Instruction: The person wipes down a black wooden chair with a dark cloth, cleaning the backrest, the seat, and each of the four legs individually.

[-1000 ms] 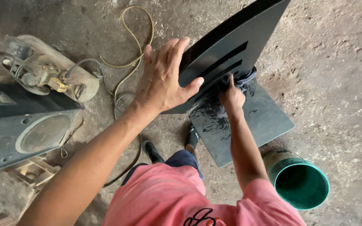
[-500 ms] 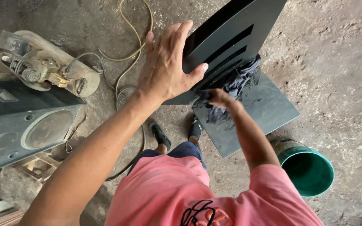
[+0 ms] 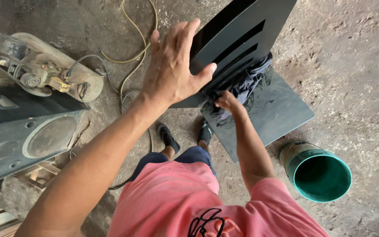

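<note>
A tall dark slotted panel stands upright on a flat dark base plate on the concrete floor. My left hand lies flat against the panel's near top edge, fingers spread, thumb hooked on its face. My right hand grips a dark wet cloth pressed against the lower part of the panel, just above the base plate. Wet streaks show on the plate beside the cloth.
A green bucket stands at the right by the plate's corner. A black speaker cabinet lies at the left, with a dusty power tool behind it. Cables loop across the floor. My feet stand below the panel.
My right hand has slid the cloth down and leftward along the panel's lower face. My left hand stays on the panel's edge; the view has shifted slightly.
</note>
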